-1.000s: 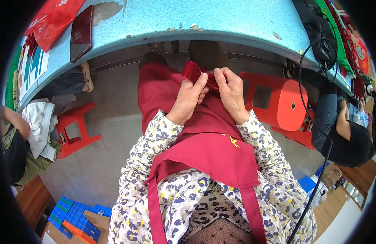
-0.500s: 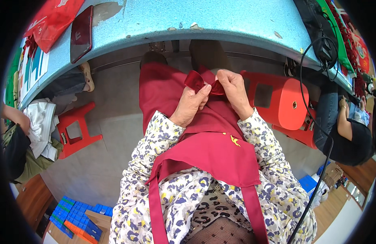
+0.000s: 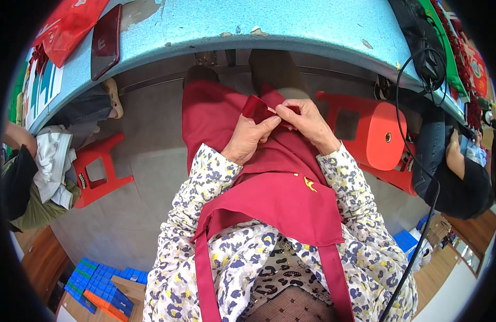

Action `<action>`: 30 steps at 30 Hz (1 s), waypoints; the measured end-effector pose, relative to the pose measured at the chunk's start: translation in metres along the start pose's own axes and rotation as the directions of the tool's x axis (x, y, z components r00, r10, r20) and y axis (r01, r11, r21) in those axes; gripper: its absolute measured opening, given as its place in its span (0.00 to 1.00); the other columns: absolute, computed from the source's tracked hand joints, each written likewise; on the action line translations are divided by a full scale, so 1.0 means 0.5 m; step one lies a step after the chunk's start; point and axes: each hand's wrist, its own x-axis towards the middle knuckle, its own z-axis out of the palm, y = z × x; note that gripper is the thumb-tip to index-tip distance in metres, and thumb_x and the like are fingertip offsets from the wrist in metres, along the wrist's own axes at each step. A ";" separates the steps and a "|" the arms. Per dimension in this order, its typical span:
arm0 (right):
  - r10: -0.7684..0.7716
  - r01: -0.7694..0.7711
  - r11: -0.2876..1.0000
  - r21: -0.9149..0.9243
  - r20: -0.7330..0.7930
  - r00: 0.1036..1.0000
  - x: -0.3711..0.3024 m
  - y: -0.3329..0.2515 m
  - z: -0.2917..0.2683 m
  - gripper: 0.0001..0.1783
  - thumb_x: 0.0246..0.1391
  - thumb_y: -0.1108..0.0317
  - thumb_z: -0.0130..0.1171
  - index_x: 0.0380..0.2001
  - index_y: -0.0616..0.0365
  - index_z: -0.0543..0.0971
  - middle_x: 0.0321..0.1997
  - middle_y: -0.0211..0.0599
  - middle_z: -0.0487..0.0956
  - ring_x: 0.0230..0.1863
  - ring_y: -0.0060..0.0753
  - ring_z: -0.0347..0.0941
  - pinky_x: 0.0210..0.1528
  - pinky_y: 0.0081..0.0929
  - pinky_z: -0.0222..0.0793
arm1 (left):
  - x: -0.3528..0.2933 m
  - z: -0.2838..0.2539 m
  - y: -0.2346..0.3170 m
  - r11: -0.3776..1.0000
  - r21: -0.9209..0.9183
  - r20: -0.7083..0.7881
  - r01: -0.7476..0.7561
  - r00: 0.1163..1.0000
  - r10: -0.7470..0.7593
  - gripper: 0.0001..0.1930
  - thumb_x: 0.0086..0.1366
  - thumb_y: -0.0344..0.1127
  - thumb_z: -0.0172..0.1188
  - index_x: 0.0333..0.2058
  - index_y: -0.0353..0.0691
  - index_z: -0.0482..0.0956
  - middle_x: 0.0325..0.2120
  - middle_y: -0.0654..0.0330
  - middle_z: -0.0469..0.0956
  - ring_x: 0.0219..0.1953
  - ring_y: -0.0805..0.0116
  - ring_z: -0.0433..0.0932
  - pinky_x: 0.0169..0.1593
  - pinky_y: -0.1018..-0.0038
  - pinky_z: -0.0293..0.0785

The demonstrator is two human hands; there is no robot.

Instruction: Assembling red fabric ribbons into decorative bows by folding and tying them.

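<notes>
Above my lap, both hands pinch a dark red shiny ribbon [image 3: 254, 108]. My left hand [image 3: 249, 136] grips it between thumb and fingers, with a folded loop standing up beyond the thumb. My right hand [image 3: 307, 123] is closed on its other part, thumb and fingertip meeting close to the left thumb. A small pale bit shows between the fingertips; I cannot tell what it is. Beneath the hands lies the dark red apron [image 3: 275, 201] that I wear over a patterned blouse.
Ahead is a light blue table [image 3: 205, 27] with chipped edges. A dark phone [image 3: 106, 43] and red bag [image 3: 71, 29] lie at its left. Red stools [image 3: 385, 134] stand at both sides, people beside them. A black cable [image 3: 419, 161] hangs at right; blue boxes [image 3: 98, 282] sit behind left.
My right hand has shifted left and slightly down, its fingertips now close to the left thumb. The left hand has barely moved, still holding the ribbon.
</notes>
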 end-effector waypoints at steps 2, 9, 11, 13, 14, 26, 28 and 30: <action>0.037 -0.036 0.998 -0.045 0.030 0.999 -0.010 0.001 0.004 0.18 0.60 0.60 0.54 0.22 0.62 0.75 0.19 0.22 0.71 0.22 0.11 0.58 0.24 0.17 0.55 | 0.004 -0.004 0.003 0.999 -0.052 0.014 0.000 1.000 0.001 0.04 0.65 0.34 0.56 0.35 0.44 0.70 0.16 0.74 0.59 0.17 0.83 0.54 0.21 0.83 0.48; -0.496 0.361 0.774 -0.520 -0.145 0.856 -0.048 0.064 0.029 0.18 0.62 0.61 0.51 0.22 0.63 0.73 0.17 0.24 0.67 0.21 0.14 0.58 0.24 0.18 0.54 | -0.008 -0.006 -0.034 0.934 -0.355 0.038 -0.032 0.998 0.049 0.04 0.64 0.35 0.57 0.33 0.43 0.72 0.16 0.74 0.61 0.17 0.84 0.55 0.20 0.83 0.48; -0.413 0.326 0.861 -0.389 -0.162 0.896 -0.048 0.063 0.030 0.18 0.62 0.62 0.51 0.22 0.64 0.73 0.16 0.24 0.66 0.21 0.14 0.57 0.23 0.19 0.54 | -0.011 0.001 -0.035 0.913 -0.408 0.060 -0.023 0.997 0.051 0.05 0.64 0.36 0.58 0.33 0.43 0.73 0.16 0.74 0.62 0.16 0.84 0.55 0.19 0.83 0.48; -0.239 0.225 0.969 -0.101 -0.151 0.959 -0.048 0.059 0.032 0.17 0.61 0.65 0.51 0.21 0.65 0.71 0.15 0.24 0.63 0.20 0.14 0.55 0.21 0.20 0.53 | -0.017 0.011 -0.032 0.954 -0.296 -0.022 -0.050 0.999 0.045 0.05 0.65 0.37 0.57 0.32 0.43 0.73 0.16 0.73 0.62 0.17 0.84 0.55 0.20 0.83 0.48; -0.239 0.225 0.969 -0.101 -0.151 0.959 -0.049 0.056 0.034 0.17 0.61 0.65 0.51 0.21 0.65 0.71 0.15 0.24 0.63 0.20 0.14 0.55 0.21 0.20 0.53 | -0.019 0.015 -0.031 0.970 -0.237 -0.064 -0.060 0.997 0.046 0.06 0.65 0.37 0.57 0.32 0.44 0.73 0.16 0.73 0.62 0.17 0.84 0.55 0.20 0.83 0.48; -0.364 0.312 0.923 -0.226 -0.247 0.898 -0.068 0.077 0.055 0.17 0.62 0.65 0.50 0.24 0.68 0.72 0.14 0.29 0.62 0.20 0.16 0.54 0.22 0.24 0.55 | -0.025 0.009 -0.058 0.965 -0.246 -0.161 -0.088 0.986 0.049 0.10 0.68 0.40 0.52 0.35 0.40 0.75 0.19 0.70 0.69 0.20 0.81 0.62 0.24 0.81 0.58; -0.366 0.333 0.927 -0.174 -0.220 0.904 -0.063 0.084 0.055 0.17 0.61 0.66 0.51 0.23 0.68 0.73 0.14 0.30 0.61 0.20 0.16 0.54 0.21 0.24 0.55 | -0.025 0.017 -0.035 0.978 -0.113 -0.222 -0.175 0.964 0.147 0.11 0.68 0.40 0.52 0.34 0.39 0.76 0.20 0.69 0.71 0.21 0.81 0.64 0.25 0.82 0.60; -0.366 0.341 0.928 -0.148 -0.209 0.907 -0.063 0.088 0.058 0.17 0.61 0.66 0.51 0.23 0.68 0.73 0.14 0.30 0.61 0.20 0.16 0.54 0.21 0.24 0.55 | -0.022 0.022 -0.016 0.933 0.168 -0.299 -0.317 0.886 0.354 0.13 0.68 0.41 0.53 0.31 0.37 0.77 0.21 0.67 0.74 0.23 0.82 0.69 0.28 0.83 0.65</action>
